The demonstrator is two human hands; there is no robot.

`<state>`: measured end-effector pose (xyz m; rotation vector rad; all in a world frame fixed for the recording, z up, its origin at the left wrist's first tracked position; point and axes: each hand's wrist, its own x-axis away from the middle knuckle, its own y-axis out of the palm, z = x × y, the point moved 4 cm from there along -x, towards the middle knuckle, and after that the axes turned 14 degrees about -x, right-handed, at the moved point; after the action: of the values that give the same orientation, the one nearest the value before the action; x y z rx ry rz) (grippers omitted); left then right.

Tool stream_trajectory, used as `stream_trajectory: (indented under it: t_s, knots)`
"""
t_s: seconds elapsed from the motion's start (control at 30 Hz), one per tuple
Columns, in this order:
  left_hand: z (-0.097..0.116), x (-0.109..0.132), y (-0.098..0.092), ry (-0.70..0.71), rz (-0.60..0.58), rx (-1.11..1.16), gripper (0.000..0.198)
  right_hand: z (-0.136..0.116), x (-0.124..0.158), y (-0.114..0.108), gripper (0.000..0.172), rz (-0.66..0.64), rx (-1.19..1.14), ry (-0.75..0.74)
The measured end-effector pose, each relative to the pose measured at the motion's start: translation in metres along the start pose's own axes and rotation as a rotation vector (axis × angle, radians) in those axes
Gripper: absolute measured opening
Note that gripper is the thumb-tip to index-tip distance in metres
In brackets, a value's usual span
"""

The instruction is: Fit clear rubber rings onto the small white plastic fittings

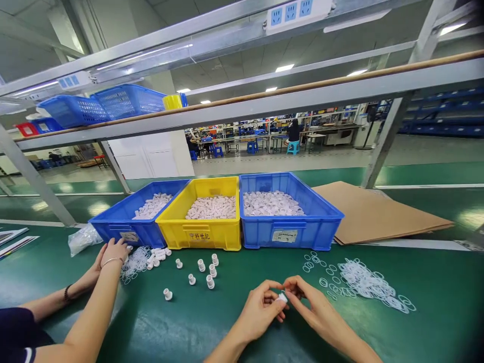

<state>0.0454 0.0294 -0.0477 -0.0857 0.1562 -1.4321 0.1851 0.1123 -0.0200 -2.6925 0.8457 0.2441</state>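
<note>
My left hand (260, 308) and my right hand (312, 305) meet low over the green table, fingertips pinched together on one small white plastic fitting (282, 297). A heap of thin clear rings (365, 282) lies to the right of my right hand. Several loose white fittings (202, 272) are scattered to the left, beyond my left hand. Whether a ring is on the held fitting cannot be seen.
Three bins of white parts stand in a row behind: blue (113, 224), yellow (200, 234), blue (325, 219). A co-worker's hands (111, 252) rest at the left by another ring pile (136, 262) and a plastic bag (81, 239). Cardboard (378, 212) lies at the right.
</note>
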Motion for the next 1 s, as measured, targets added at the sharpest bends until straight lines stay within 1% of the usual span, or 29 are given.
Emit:
stream_trajectory:
  t_s: [0.13,0.2,0.3,0.4,0.5,0.67,0.8,0.87,0.93,1.0]
  knots:
    - [0.008,0.002,0.0,0.017,0.006,-0.085,0.044,-0.006,0.001,0.006,0.025,-0.017,-0.048,-0.005]
    - [0.009,0.001,-0.001,0.014,0.031,-0.096,0.044,-0.007,0.001,0.009,0.025,-0.019,-0.05,-0.02]
    - [0.005,-0.003,-0.002,-0.009,0.063,0.045,0.052,-0.007,0.003,0.009,0.026,-0.018,-0.023,-0.05]
    - [0.001,-0.005,-0.001,-0.04,0.043,0.222,0.054,-0.005,0.003,0.005,0.027,0.0,0.012,-0.046]
    - [-0.002,-0.004,0.0,-0.066,0.005,0.297,0.053,-0.002,0.002,0.001,0.027,0.008,0.02,-0.017]
    - [-0.005,-0.005,0.002,-0.033,-0.068,0.341,0.054,0.006,-0.001,-0.001,0.03,0.008,-0.038,0.025]
    - [-0.008,-0.004,0.002,-0.037,-0.126,0.364,0.059,0.001,-0.003,0.004,0.031,-0.058,-0.071,0.02]
    - [-0.01,-0.003,0.002,-0.039,-0.178,0.386,0.058,-0.005,-0.003,0.005,0.031,-0.088,-0.1,0.02]
    - [-0.014,-0.003,0.002,-0.043,-0.239,0.416,0.058,-0.009,-0.002,0.007,0.03,-0.142,-0.139,0.041]
    - [-0.02,-0.005,0.004,-0.052,-0.284,0.431,0.063,-0.009,-0.001,0.009,0.029,-0.215,-0.162,0.075]
